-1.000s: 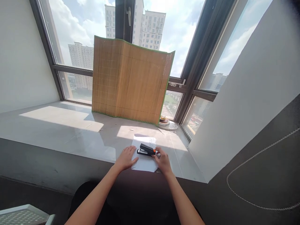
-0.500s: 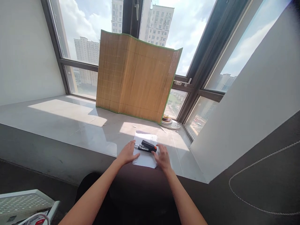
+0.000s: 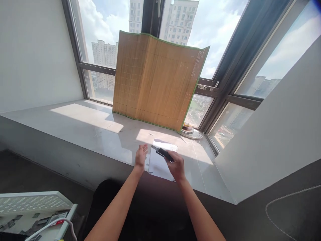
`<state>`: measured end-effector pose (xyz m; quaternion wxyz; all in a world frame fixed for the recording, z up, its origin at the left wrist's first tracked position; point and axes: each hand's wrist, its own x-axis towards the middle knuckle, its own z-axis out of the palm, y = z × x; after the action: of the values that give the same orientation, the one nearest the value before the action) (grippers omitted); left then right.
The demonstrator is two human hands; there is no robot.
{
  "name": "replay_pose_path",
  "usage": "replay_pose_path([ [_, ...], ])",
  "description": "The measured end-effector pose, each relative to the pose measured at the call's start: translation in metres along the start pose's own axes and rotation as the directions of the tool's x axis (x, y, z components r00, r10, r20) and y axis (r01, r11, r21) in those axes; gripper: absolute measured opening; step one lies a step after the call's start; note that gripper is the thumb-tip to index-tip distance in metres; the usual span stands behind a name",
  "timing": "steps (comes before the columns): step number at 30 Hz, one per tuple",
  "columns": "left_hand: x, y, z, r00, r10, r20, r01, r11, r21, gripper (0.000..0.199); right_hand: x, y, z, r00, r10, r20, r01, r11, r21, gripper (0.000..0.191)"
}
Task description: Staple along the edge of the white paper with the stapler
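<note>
A black stapler is gripped in my right hand, its metal end pointing left and away from me. It is held over white paper lying on the pale window sill, close to the front edge. Dark marks show at the paper's upper right. My left hand is just left of the paper, fingers extended and holding nothing. The right fingers hide the back end of the stapler.
A bamboo mat with green edging leans against the window behind the sill. Stacked plates stand at its right corner. A small white piece lies beyond the paper. A white perforated basket is low at left; a cord hangs at right.
My right hand has closed around the stapler and lifted it off the paper. My left hand has turned upright beside the paper. The whole view has shifted slightly.
</note>
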<state>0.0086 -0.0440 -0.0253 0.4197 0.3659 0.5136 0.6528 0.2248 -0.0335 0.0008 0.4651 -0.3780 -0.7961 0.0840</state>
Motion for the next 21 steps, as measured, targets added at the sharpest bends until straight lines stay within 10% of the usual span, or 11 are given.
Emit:
replay_pose_path([
  [4, -0.015, 0.017, 0.015, 0.937, -0.327, 0.122, 0.333, 0.731, -0.596, 0.050, -0.008, -0.035, -0.008, 0.844, -0.494, 0.210, 0.534, 0.809, -0.245, 0.031],
  [9, -0.025, 0.035, 0.015, 0.880, -0.464, 0.099, 0.354, 0.504, -0.787, 0.023, -0.009, -0.043, -0.012, 0.746, -0.623, 0.235, 0.664, 0.672, -0.327, 0.029],
  [14, -0.037, 0.047, 0.007, 0.884, -0.465, -0.056, 0.243, 0.558, -0.794, 0.021, -0.013, -0.026, 0.006, 0.977, -0.174, -0.126, 0.158, 0.979, -0.131, 0.033],
  [17, -0.048, 0.052, 0.008, 0.903, -0.409, -0.132, 0.175, 0.629, -0.758, 0.027, -0.016, -0.009, 0.023, 0.953, 0.254, -0.164, -0.251, 0.967, 0.042, 0.031],
  [21, -0.057, 0.055, 0.015, 0.949, -0.300, -0.094, 0.163, 0.725, -0.670, 0.024, -0.014, 0.004, 0.030, 0.893, 0.449, -0.034, -0.446, 0.892, 0.071, 0.033],
])
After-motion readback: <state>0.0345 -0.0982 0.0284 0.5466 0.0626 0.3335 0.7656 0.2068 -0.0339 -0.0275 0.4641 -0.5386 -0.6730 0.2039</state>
